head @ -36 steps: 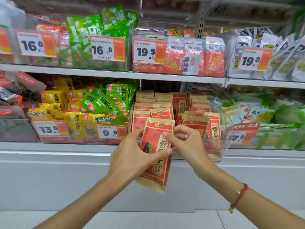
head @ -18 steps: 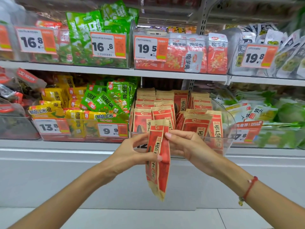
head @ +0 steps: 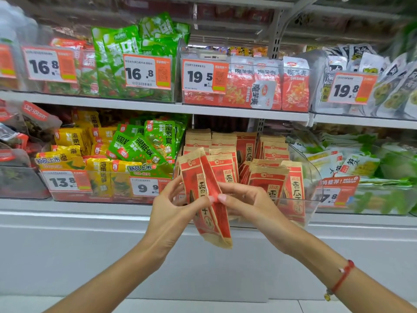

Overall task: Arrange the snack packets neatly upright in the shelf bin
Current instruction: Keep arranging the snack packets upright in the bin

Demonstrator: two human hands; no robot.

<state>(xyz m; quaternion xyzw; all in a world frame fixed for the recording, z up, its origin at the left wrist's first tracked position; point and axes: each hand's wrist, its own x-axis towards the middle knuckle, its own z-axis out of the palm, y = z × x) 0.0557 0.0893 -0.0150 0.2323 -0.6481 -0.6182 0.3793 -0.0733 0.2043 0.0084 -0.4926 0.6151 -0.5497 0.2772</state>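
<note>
head view: left hand [head: 174, 210] and right hand [head: 244, 203] both pinch a small stack of red-and-tan packets [head: 206, 195], fingers curled round its middle, held in front of the clear shelf bin [head: 313, 175] and just below its front lip. packets fan apart at the lower end. bin rows [head: 273, 175] stand mostly upright, right front row leaning. recommendation: square the stack's edges between both hands first, lift it clear of the front wall, then seat it upright in the left front gap, print facing outward. risk: a loose packet slipping out.
</note>
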